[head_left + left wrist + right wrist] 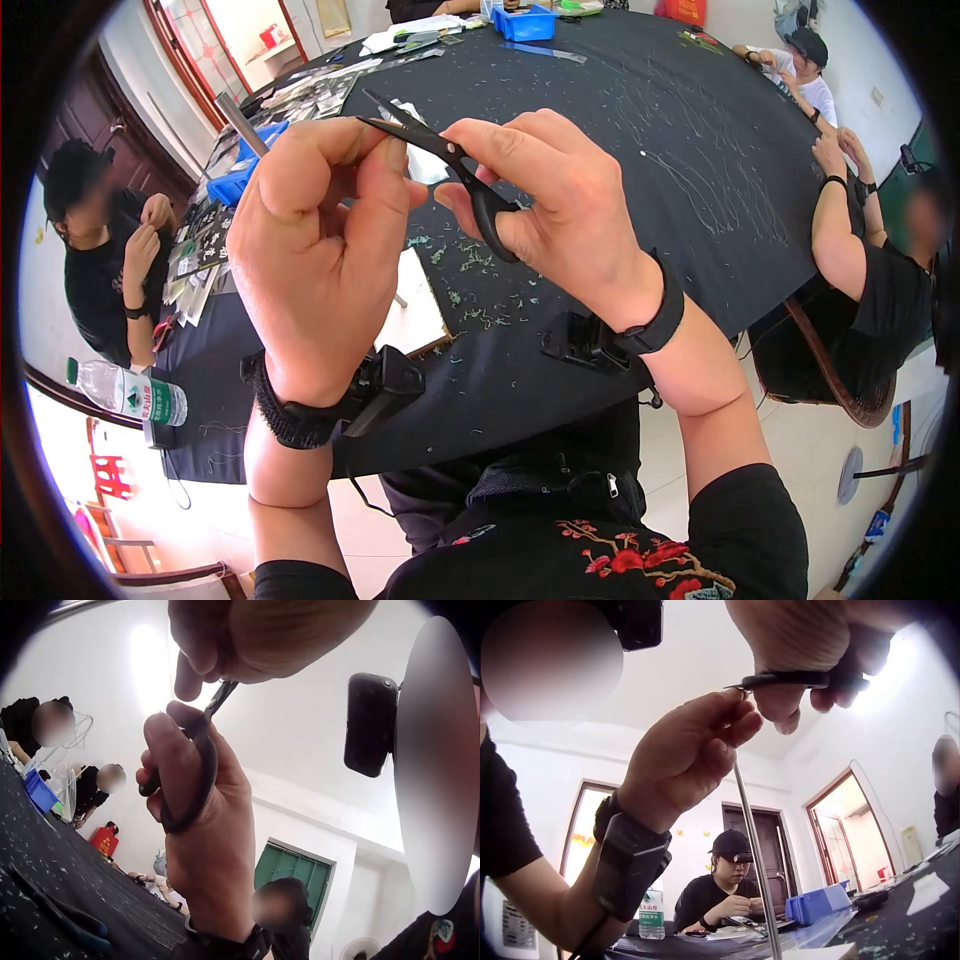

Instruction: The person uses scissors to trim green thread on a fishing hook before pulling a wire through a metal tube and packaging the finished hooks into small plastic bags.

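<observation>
My right hand (565,195) grips a pair of black-handled scissors (485,205), with the thumb through one loop, as the left wrist view also shows. The scissors' blades stand apart, right at the fingertips of my left hand (325,215). Those left fingers are curled, thumb against forefinger, pinching something tiny; I cannot tell what it is. In the right wrist view one thin blade tip (735,687) shows just above the left fingertips. Below my hands lies a white board (415,310) on the black cloth, and a metal rod (754,855) rises from it behind my left hand.
Green and pale clippings (480,270) are strewn over the black tablecloth (560,360). Blue trays (525,24), papers (320,95) and a water bottle (130,392) stand or lie around. Long pale threads (700,190) spread at the right. Other people sit round the table.
</observation>
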A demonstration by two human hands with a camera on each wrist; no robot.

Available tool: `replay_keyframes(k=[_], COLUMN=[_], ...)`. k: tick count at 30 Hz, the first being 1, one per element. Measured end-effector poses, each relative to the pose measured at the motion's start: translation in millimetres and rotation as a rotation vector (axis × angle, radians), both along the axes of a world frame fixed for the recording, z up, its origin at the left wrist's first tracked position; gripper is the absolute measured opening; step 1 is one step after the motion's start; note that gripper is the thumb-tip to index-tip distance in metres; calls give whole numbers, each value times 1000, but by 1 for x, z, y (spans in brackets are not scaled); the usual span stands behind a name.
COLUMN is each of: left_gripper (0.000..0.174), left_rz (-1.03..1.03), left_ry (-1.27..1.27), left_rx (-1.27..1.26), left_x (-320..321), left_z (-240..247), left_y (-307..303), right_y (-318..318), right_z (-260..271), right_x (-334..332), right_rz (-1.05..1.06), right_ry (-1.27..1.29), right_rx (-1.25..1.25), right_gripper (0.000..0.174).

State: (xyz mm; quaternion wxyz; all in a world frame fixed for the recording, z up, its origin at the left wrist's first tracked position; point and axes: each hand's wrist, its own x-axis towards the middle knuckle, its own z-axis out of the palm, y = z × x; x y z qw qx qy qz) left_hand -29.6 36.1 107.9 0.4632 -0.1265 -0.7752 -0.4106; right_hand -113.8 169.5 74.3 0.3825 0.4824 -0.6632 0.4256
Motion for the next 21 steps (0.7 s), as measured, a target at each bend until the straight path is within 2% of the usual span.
replay_keyframes(k=[4,7,16,18,21], left_gripper=[6,8,7,9,6], left_rz=[-4,74,46,42,77], left_ry=[26,-65,16,113,78], left_rx=[7,-99,-99,70,-92], left_x=[0,4,2,0,5], left_z=[0,0,0,0,0], left_y=[-3,-7,-11,-4,-11], right_y=[0,1,1,0,-1], right_z=[2,3,5,4,7], right_x=[2,4,8,11,10], right_rz=[-9,-7,5,30,122], right_ry=[-9,-5,16,-7,-95], right_rx=[-4,0,47,32,-18], right_gripper=[33,31,28,29,34])
